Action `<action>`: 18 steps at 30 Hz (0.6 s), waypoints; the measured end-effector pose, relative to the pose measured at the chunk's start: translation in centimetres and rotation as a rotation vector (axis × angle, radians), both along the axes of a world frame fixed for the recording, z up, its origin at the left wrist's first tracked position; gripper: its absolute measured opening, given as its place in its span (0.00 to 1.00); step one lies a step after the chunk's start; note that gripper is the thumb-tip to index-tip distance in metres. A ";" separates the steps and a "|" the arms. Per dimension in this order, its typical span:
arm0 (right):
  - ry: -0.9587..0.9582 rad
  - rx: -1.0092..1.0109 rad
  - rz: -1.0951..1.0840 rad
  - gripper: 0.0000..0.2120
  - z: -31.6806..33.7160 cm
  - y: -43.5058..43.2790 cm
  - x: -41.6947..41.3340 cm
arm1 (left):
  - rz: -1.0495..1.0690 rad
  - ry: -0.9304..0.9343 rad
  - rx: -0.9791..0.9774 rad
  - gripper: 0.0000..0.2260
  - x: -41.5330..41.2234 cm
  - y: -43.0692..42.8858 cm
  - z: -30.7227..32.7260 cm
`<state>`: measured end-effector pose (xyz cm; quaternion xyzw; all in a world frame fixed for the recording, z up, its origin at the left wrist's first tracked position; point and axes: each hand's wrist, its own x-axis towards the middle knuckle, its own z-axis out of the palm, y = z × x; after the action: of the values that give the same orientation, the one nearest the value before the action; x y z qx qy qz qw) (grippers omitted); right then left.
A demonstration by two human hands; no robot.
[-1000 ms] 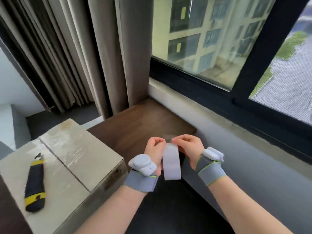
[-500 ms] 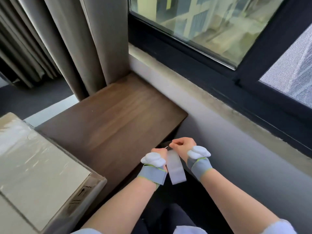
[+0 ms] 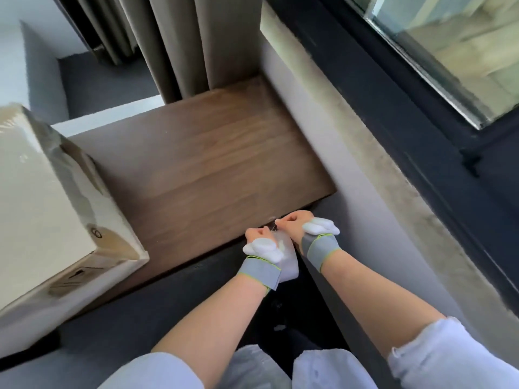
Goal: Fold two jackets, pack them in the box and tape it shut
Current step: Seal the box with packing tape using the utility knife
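Note:
A pale strip of tape [image 3: 288, 258] hangs down between my two hands, low beside the front right corner of the wooden table. My left hand [image 3: 257, 236] pinches one side of its upper end. My right hand [image 3: 293, 223] pinches the other side, a little higher and further right. Both fists are closed around the strip's top edge. The cardboard box [image 3: 42, 209] stands at the left, its flaps shut and glossy tape shining across the top and corner. No jacket is in view.
A brown wooden table [image 3: 213, 164] lies ahead of my hands. A grey wall under a dark window frame [image 3: 421, 130] runs along the right. Beige curtains [image 3: 179, 40] hang at the far end. My knees in light trousers [image 3: 280, 369] show at the bottom.
My view has tilted further down and my hands have sunk lower, below the table's front edge, still holding the strip. The black and yellow cutter on the box has left the view.

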<state>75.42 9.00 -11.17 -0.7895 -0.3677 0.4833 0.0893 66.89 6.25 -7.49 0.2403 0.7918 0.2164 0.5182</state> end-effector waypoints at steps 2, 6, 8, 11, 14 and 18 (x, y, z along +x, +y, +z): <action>0.014 -0.009 0.019 0.13 -0.7 0.4 0.3 | -0.015 0.052 0.009 0.19 0.6 0.2 -0.9; 0.022 -0.021 0.037 0.10 0.0 0.8 0.3 | 0.054 0.059 0.009 0.10 1.1 0.4 -1.8; -0.014 -0.058 0.074 0.09 0.2 1.2 0.9 | 0.099 0.054 -0.009 0.10 1.6 0.6 -2.3; -0.064 -0.117 0.108 0.15 1.4 1.7 0.9 | 0.142 0.081 -0.017 0.16 1.9 0.9 -3.0; -0.128 -0.162 0.128 0.19 1.6 2.2 0.7 | 0.173 0.097 -0.008 0.17 2.0 0.9 -3.4; -0.130 -0.163 0.135 0.23 1.1 1.9 0.9 | 0.186 0.118 0.006 0.16 2.4 0.6 -3.2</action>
<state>76.34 10.91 -10.04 -0.7972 -0.3847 0.4641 -0.0321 69.34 6.84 -10.70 0.1797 0.8391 0.2513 0.4477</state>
